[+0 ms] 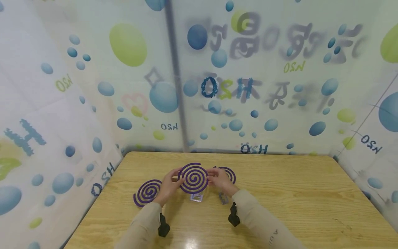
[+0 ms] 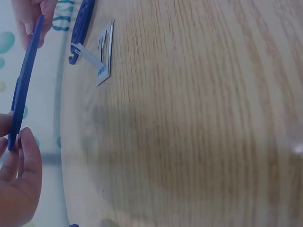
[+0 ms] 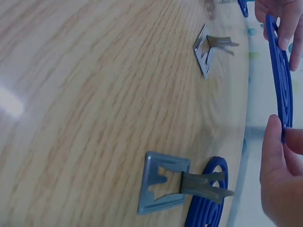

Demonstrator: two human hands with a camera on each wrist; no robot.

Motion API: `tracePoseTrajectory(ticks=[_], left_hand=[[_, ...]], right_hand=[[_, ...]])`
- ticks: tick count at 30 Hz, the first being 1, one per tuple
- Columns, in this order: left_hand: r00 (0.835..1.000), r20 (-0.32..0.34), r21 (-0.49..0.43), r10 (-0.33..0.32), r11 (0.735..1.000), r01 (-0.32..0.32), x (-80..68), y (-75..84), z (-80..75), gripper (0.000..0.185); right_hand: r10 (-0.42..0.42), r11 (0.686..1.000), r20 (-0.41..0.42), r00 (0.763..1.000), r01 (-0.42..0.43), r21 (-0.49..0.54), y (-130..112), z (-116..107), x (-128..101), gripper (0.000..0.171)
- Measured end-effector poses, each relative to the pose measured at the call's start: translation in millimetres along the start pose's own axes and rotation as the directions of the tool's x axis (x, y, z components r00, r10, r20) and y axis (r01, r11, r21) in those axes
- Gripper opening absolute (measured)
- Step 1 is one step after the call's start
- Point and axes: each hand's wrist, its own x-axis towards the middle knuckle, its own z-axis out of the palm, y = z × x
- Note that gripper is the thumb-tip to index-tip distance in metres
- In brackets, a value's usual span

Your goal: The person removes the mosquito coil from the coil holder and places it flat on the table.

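Observation:
A purple mosquito coil (image 1: 194,178) stands upright, held above the table between both hands. At its left edge my left hand (image 1: 168,187) pinches the rim between thumb and fingers. My right hand (image 1: 221,181) pinches the opposite rim the same way. Seen edge-on in the left wrist view, the held coil (image 2: 27,71) looks thin and flat. Below it on the table is a small metal coil stand (image 1: 196,197) with a raised prong. Another metal stand (image 3: 148,182) lies below the right hand, its prongs bent up.
A second mosquito coil (image 1: 146,193) lies on the table left of the left hand, partly covered by it. Behind the right hand lies a third coil (image 1: 233,174), partly hidden. The wooden table (image 1: 295,200) meets patterned curtains (image 1: 270,114) at the back and sides.

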Motion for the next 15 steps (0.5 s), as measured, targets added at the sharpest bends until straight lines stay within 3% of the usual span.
tracePoseTrajectory(ticks=[7,15], left_hand=[[0.999,0.03,-0.082,-0.027,0.996,0.029,7.2,-1.0,5.5,0.046],[0.993,0.076,-0.11,-0.088,0.989,0.096,14.2,-4.1,7.7,0.05]], right_hand=[[0.032,0.997,-0.071,0.997,-0.037,-0.072,5.2,-0.5,10.3,0.029],[0.054,0.992,-0.117,0.992,-0.066,-0.11,5.5,4.3,19.8,0.025]])
